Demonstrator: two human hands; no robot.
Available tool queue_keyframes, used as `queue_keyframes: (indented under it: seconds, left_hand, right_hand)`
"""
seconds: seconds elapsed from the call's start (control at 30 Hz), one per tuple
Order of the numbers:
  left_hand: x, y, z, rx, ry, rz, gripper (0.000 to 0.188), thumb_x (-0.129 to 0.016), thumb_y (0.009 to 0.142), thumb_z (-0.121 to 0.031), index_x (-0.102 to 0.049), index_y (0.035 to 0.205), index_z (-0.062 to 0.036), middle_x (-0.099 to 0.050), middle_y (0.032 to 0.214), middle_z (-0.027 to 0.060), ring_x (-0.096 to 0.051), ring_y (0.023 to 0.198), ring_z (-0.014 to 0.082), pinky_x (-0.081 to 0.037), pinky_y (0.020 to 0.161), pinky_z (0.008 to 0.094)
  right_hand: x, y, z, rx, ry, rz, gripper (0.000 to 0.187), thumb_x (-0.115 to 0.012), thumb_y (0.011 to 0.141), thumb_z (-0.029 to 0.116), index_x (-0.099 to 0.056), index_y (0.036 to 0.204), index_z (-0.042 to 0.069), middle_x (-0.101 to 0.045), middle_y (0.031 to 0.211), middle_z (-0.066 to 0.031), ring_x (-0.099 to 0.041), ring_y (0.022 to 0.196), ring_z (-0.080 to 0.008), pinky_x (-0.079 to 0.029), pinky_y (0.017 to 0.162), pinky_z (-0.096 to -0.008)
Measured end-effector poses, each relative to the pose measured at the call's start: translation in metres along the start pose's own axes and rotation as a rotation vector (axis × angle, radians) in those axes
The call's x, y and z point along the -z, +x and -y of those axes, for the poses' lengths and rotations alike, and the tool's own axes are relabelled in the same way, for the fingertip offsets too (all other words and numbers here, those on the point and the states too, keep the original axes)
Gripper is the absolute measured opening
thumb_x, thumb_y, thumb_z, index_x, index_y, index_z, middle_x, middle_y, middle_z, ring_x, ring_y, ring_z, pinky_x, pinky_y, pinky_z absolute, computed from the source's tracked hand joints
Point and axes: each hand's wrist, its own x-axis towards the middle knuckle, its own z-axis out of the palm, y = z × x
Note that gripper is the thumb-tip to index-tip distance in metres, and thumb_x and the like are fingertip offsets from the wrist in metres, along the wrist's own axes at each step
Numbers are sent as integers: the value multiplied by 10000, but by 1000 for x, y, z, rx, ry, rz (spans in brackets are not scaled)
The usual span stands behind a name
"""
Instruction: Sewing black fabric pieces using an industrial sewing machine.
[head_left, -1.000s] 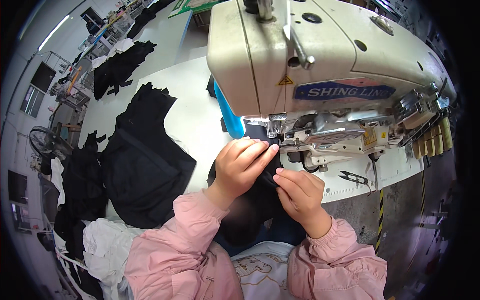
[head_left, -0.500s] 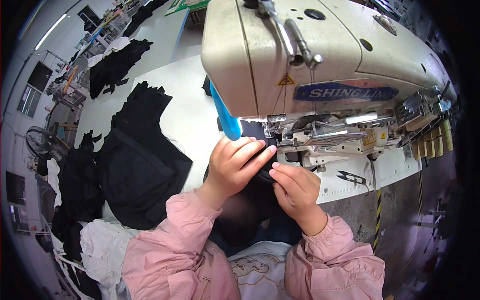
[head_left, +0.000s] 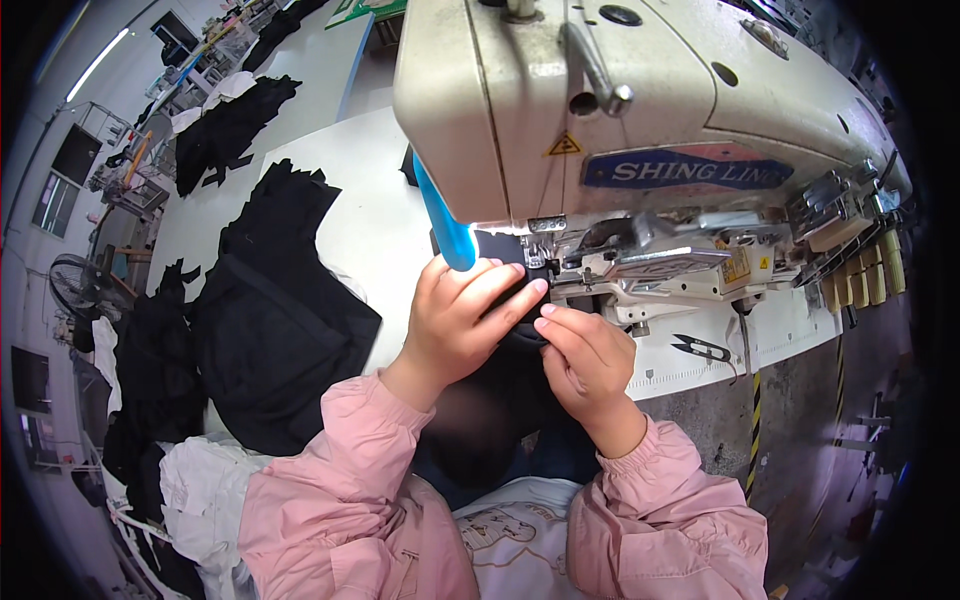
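Black fabric [head_left: 518, 338] lies under the presser foot [head_left: 538, 255] of a cream sewing machine [head_left: 650, 110], and its lower part hangs toward my lap. My left hand [head_left: 455, 315] rests on the fabric just left of the foot, fingers stretched out and pressing it flat. With thumb and fingertips pinched together, my right hand [head_left: 590, 365] grips the fabric's near edge below the foot. The fingertips of both hands almost meet. A blue lamp or guard piece [head_left: 447, 215] hangs over my left fingers, lit at its tip. My left palm hides part of the cloth.
A pile of black cut pieces [head_left: 285, 320] covers the table left of my arm, with white cloth [head_left: 205, 500] below it. Black thread snips [head_left: 702, 347] lie on the white table right of my hands. A fan [head_left: 80, 285] stands far left.
The black fabric and both hands have shifted very slightly. Machine parts at the top and beside the foot look blurred or displaced now, and the whole view has shifted slightly.
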Motion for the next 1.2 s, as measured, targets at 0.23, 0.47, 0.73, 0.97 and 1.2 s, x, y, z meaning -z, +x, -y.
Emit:
queue_keyframes:
  seconds: [0.23,0.47,0.73,0.97,1.2]
  left_hand:
    - [2,1,-2,-2,-28,36,334,-719,846,-186,-811,1166,-221,-689,1162,-45,-636,1069,166,-484,999,428]
    - [5,1,-6,81,-44,50,359,-716,849,-129,-787,1193,-208,-668,1191,-14,-635,1104,195,-490,1026,457]
    - [29,-48,-67,692,-143,39,694,-833,648,60,-544,1270,-43,-537,1236,235,-553,1147,434,-471,1011,485]
    - [74,-104,-68,941,-88,176,289,-677,711,84,-655,979,-19,-690,977,149,-687,950,348,-541,877,401]
    - [173,-11,-3,576,646,-171,545,-612,846,34,-676,1371,-95,-601,1439,123,-543,1369,330,-232,1257,595]
  right_hand:
    - [2,4,-1,9,-20,-9,357,-776,716,-28,-740,1064,41,-742,1085,-90,-694,729,-259,-546,618,-362]
    - [-3,13,-3,24,-31,-30,343,-765,721,-43,-733,1056,22,-736,1071,-96,-705,743,-257,-556,632,-363]
    - [4,27,1,88,-20,106,363,-785,660,15,-715,1008,95,-690,1086,-51,-630,818,-287,-524,679,-387]
    - [4,27,21,133,117,268,349,-778,620,62,-653,944,100,-631,997,-44,-606,752,-265,-487,596,-382]
    - [-5,42,45,76,100,165,343,-829,655,162,-644,942,127,-606,979,-14,-586,862,-259,-509,720,-389]
